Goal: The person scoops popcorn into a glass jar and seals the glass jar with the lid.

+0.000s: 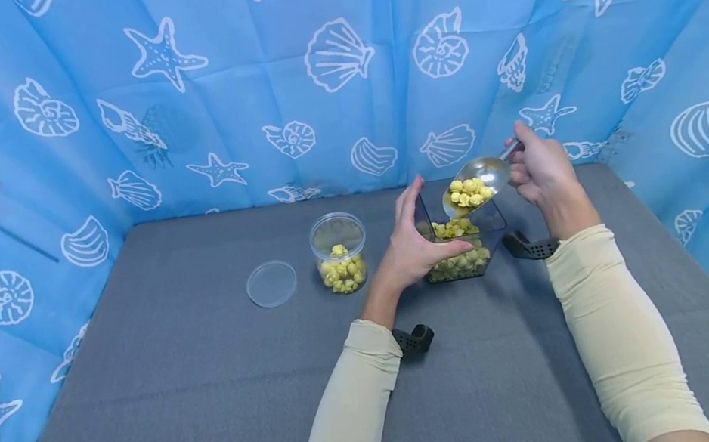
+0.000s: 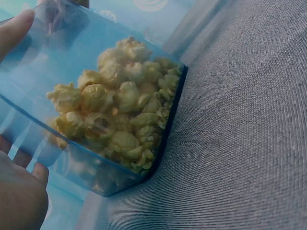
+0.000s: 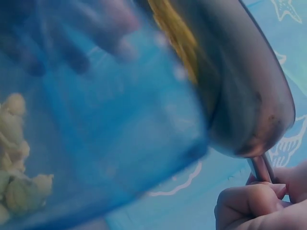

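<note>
A clear, dark-tinted plastic box point(image 1: 462, 266) partly full of yellow popcorn point(image 2: 120, 105) stands on the table. My left hand point(image 1: 407, 243) grips the box, its thumb across the near side and its fingers along the left side. Over the box's opening is a metal scoop point(image 1: 491, 171), tilted, with several pieces of popcorn point(image 1: 470, 192) in its bowl. The scoop's handle is held in my right hand point(image 1: 542, 166), to the right of and above the box. In the right wrist view, curled fingers point(image 3: 254, 201) wrap the handle.
Left of the box stands a clear round jar point(image 1: 338, 242), its lower part holding popcorn. A clear round lid point(image 1: 271, 284) lies flat to the left of the jar. Behind the grey table point(image 1: 233, 422) hangs a blue curtain point(image 1: 277, 26) with white sea shapes.
</note>
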`<action>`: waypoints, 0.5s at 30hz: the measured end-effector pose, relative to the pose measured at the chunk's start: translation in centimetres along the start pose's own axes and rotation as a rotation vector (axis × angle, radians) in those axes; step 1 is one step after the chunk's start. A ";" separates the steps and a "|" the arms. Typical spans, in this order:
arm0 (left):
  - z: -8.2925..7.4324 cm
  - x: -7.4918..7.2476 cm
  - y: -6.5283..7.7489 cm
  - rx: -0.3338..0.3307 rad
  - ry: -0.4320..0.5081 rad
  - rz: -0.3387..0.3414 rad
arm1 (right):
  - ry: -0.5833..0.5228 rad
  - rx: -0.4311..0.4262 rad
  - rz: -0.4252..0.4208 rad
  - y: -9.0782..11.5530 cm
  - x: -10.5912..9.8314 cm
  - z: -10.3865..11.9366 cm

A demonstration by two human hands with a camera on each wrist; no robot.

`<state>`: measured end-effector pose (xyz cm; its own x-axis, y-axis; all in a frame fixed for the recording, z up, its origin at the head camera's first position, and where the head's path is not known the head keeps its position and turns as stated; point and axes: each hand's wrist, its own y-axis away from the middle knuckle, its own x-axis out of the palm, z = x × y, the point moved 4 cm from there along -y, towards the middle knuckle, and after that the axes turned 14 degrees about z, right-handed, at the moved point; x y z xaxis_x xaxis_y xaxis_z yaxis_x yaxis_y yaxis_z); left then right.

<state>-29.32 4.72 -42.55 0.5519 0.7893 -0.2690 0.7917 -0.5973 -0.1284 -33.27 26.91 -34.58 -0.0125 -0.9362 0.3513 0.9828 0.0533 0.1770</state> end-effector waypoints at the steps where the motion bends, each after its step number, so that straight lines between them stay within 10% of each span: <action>1: 0.0 0.0 0.0 0.000 -0.001 0.002 | -0.014 -0.001 -0.003 0.1 0.0 0.0; 15: -1.4 -0.1 0.2 -0.092 -0.058 0.024 | -0.125 -0.074 -0.013 1.2 1.0 0.3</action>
<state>-28.87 4.70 -41.21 0.5568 0.7639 -0.3262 0.8007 -0.5981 -0.0338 -32.17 26.17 -33.76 -0.0434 -0.8856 0.4625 0.9933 0.0116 0.1153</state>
